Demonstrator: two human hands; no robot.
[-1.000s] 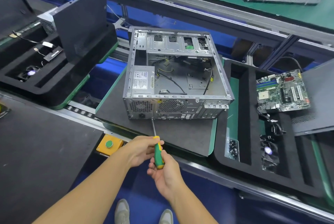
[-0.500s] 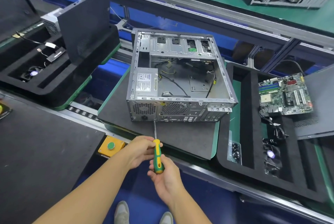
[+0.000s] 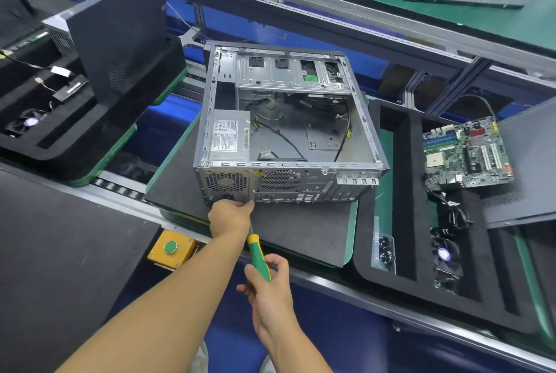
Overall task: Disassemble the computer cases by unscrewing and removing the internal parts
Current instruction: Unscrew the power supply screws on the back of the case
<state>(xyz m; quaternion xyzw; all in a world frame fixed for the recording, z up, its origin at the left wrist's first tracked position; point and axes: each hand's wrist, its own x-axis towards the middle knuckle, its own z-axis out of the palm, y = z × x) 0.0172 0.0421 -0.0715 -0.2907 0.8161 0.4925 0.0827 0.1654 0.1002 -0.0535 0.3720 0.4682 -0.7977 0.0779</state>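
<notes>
Squarely in the middle, the computer case lies on its side, open face up, with its rear panel turned to the near edge. The power supply sits in its near left corner, and loose cables trail across the bare floor of the shell.

The coming move turns on one line. The screwdriver runs from its green and yellow handle, near and slightly right, away and leftward to the lower edge of the rear panel, just under the power supply's grille. So the work lies straight ahead of the fingers, along the tool's long axis.

The left hand is the nearer one, up against the panel, its fingers curled together round the far end of the shaft. They hide the tip, so it may be seated in a screw, but that cannot be told. The right hand wraps the butt of the handle, fingers closed round it. I judge this to be a power supply screw about to be loosened.

Under the case is a dark mat on the conveyor line. To its right, a black foam tray holds a motherboard, a fan and a small box of screws. A yellow button box sits at the near left.
</notes>
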